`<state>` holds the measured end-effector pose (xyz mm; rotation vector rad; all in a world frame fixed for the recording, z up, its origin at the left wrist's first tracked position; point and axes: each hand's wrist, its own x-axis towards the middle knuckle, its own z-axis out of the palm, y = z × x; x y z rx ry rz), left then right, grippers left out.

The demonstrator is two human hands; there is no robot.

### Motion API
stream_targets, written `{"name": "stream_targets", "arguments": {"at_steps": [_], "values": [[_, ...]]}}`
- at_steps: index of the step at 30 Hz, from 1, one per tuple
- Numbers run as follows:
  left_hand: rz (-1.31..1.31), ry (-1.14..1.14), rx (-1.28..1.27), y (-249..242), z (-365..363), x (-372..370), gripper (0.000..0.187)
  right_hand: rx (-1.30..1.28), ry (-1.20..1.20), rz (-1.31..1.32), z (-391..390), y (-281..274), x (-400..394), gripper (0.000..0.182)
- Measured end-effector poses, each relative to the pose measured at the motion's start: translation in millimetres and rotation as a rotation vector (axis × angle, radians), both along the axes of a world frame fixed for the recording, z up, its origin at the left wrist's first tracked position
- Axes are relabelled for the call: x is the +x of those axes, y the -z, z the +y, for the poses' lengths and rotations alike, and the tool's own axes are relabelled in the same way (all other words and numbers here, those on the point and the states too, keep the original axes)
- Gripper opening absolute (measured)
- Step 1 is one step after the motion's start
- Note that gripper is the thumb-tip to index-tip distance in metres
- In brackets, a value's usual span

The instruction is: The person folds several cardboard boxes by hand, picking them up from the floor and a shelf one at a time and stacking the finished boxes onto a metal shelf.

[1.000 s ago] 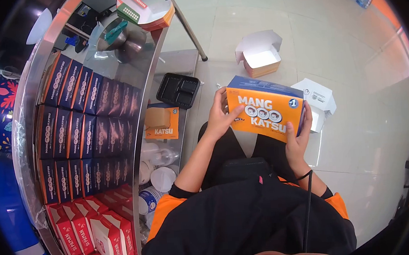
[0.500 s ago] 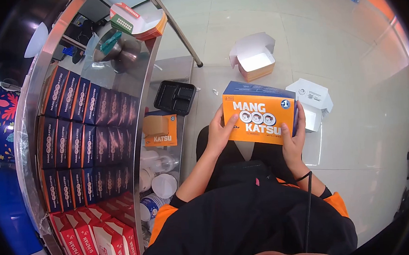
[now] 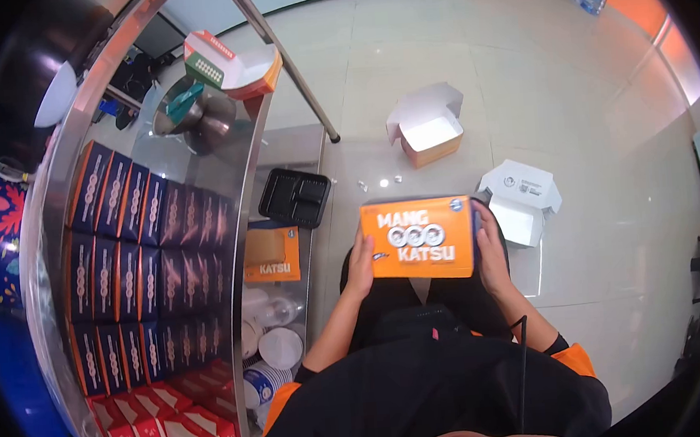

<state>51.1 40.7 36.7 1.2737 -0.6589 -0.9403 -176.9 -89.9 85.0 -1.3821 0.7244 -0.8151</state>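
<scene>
An orange and navy "Mang Katsu" box [image 3: 421,242] is held upright over my lap, its printed orange face toward me. My left hand [image 3: 361,266] grips its left side, with the fingers mostly behind it. On the opposite side, my right hand [image 3: 492,251] is closed on the navy edge. Just beyond the box, an open-topped box [image 3: 433,135] with a white inside stands on the floor. A second open white box [image 3: 516,207], lid raised, is on the floor to the right.
Stacked navy boxes [image 3: 127,275] and red boxes [image 3: 149,427] fill the metal shelf on the left. A black compartment tray [image 3: 294,198], plastic cups [image 3: 280,349] and an orange box [image 3: 281,258] sit on the lower shelf. A paper tray [image 3: 238,68] rests on the shelf corner.
Both hands have brought the box lower and slightly left, and its orange face now points more squarely at me. The top panel is less visible. The camera view has shifted a little.
</scene>
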Motion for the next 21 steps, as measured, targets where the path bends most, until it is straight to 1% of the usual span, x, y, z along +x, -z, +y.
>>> {"name": "stream_targets", "arguments": {"at_steps": [1, 3, 4, 6, 7, 9, 10, 12, 13, 14, 17, 20, 21], "values": [[0.056, -0.054, 0.033, 11.2, 5.3, 7.0, 0.049, 0.043, -0.014, 0.047, -7.3, 2.1, 13.3, 0.052], [0.193, -0.167, 0.100, 33.9, 18.5, 20.6, 0.046, -0.006, -0.040, 0.212, -39.8, 15.2, 48.3, 0.052], [0.277, -0.226, 0.129, 44.9, 25.4, 27.7, 0.045, -0.164, -0.038, 0.305, -64.4, 37.0, 71.5, 0.053], [0.418, -0.253, 0.150, 71.3, 38.5, 45.2, 0.045, -0.458, -0.028, 0.500, -121.7, 81.8, 123.1, 0.054], [0.443, -0.258, 0.169, 75.0, 42.3, 51.6, 0.044, -0.597, -0.020, 0.600, -150.1, 99.4, 147.8, 0.055], [0.493, -0.275, 0.210, 77.8, 46.2, 63.3, 0.044, -0.705, 0.002, 0.938, -199.5, 136.2, 190.7, 0.053], [0.511, -0.266, 0.226, 80.8, 47.9, 69.6, 0.044, -0.752, 0.008, 1.109, -215.8, 148.5, 206.1, 0.053], [0.551, -0.253, 0.269, 85.6, 51.8, 81.6, 0.044, -0.676, -0.182, 1.381, -237.7, 172.0, 219.7, 0.043], [0.533, -0.258, 0.289, 85.7, 49.4, 88.7, 0.043, -0.630, -0.282, 1.511, -245.7, 194.5, 220.0, 0.038], [0.517, -0.263, 0.311, 85.6, 48.1, 93.9, 0.043, -0.697, -0.294, 1.552, -246.3, 220.1, 218.3, 0.026], [0.516, -0.264, 0.343, 79.6, 42.6, 98.0, 0.042, -0.826, -0.263, 1.445, -221.0, 231.8, 195.8, 0.023], [0.472, -0.247, 0.319, 79.9, 25.2, 99.2, 0.042, -0.796, -0.392, 1.444, -188.8, 230.1, 161.3, 0.021], [0.445, -0.239, 0.310, 80.0, 21.9, 98.0, 0.042, -0.732, -0.412, 1.449, -179.9, 224.7, 151.5, 0.021]]}}
